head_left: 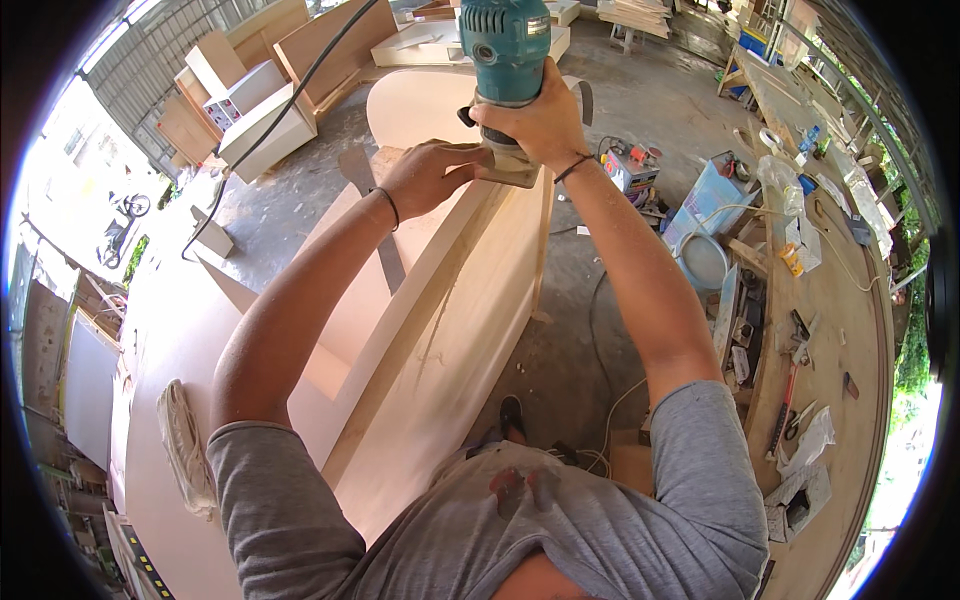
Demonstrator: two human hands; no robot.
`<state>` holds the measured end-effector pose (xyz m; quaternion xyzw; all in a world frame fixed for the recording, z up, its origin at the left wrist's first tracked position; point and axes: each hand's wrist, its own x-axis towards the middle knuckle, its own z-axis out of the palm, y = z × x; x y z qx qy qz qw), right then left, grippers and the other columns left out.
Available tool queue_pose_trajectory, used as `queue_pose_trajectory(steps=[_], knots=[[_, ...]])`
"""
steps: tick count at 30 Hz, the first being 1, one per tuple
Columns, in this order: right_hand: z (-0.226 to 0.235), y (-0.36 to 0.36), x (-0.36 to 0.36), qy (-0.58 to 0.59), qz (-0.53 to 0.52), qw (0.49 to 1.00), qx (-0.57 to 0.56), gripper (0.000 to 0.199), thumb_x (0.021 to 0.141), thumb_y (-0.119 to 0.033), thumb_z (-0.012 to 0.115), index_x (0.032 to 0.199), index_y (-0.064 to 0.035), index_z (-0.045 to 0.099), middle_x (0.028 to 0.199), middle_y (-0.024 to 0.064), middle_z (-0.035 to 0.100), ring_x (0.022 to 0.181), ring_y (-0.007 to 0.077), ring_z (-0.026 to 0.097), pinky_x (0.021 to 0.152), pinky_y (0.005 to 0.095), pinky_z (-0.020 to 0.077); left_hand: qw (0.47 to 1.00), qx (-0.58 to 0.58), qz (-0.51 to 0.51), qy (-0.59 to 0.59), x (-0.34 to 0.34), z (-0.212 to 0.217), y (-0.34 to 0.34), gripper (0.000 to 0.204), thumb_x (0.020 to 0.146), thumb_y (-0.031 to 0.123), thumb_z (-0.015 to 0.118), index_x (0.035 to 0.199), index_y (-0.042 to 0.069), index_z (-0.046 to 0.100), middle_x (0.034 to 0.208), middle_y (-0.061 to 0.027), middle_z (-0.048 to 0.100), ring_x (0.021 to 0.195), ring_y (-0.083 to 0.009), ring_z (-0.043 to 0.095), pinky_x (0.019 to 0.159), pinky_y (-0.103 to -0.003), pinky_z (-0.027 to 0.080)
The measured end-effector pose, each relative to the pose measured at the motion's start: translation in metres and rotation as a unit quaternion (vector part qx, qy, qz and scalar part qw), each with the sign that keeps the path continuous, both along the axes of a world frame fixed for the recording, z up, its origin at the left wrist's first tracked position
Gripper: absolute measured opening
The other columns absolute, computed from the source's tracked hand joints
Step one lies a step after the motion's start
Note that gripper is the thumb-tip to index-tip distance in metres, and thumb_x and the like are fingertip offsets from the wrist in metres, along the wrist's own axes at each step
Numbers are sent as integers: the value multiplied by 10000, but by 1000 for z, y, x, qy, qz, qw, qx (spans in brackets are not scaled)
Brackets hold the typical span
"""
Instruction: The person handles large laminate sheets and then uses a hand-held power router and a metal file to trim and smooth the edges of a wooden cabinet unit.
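A teal trim router (506, 45) stands upright at the far end of a long pale wooden piece (455, 310), its base on the edge there. My right hand (545, 122) wraps round the lower part of the router's body from the right. From the left, my left hand (428, 180) holds the router's base between thumb and fingers. The cutter under the base is hidden. A pale cabinet-like frame with open compartments (340, 345) adjoins the long piece on its left. The dark power cord (290, 105) runs off to the upper left.
At right stands a workbench (840, 330) with scissors (800, 418), a red-handled tool (785, 405) and scraps. A light blue container (708, 200) and a box (630, 172) sit beside it. Unfinished cabinets (268, 135) stand at far left. Cables cross the floor near my foot.
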<state>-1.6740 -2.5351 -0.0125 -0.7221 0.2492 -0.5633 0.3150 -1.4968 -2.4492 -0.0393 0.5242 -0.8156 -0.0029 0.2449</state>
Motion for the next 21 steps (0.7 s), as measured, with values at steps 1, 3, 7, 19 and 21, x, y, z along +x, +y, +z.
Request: queue_pose_trajectory(steps=[1,3,7,19,21], knots=[[0,-2,0,-2,3,1000,0,716,532,-340,818,1085,4,519,971,175,671,892,308,664,802,372,530,1000,-7,5,-10,0,-2,-4,287,895,199,590,1173,157,648,1084,-100,672,986,-327,615,887,-417,474],[3,-6,0,-5,7,1000,-2,718,532,-336,819,1087,5,517,972,175,670,895,306,663,803,370,529,1000,-1,14,-16,3,-4,-13,280,897,210,587,1166,178,652,1110,-79,665,1019,-324,599,907,-428,461],[0,-24,-3,-10,4,1000,-13,724,532,-335,820,1090,10,514,977,178,668,900,300,662,807,366,527,1000,-21,5,-20,0,-5,-27,269,904,226,574,1160,214,654,1179,-31,642,1073,-315,570,945,-445,435],[-5,-67,-6,3,-21,999,-33,681,568,-321,835,1099,-19,534,954,108,682,864,216,667,792,324,531,998,-8,37,-41,1,-12,-73,278,915,294,569,1180,246,640,1165,2,653,1079,-309,564,957,-454,414],[-3,-70,-9,8,-25,999,-28,686,566,-331,834,1097,-17,534,952,110,681,861,221,667,791,329,531,999,-10,35,-31,-3,-10,-74,276,912,292,573,1176,254,641,1175,12,648,1082,-304,562,958,-452,413]])
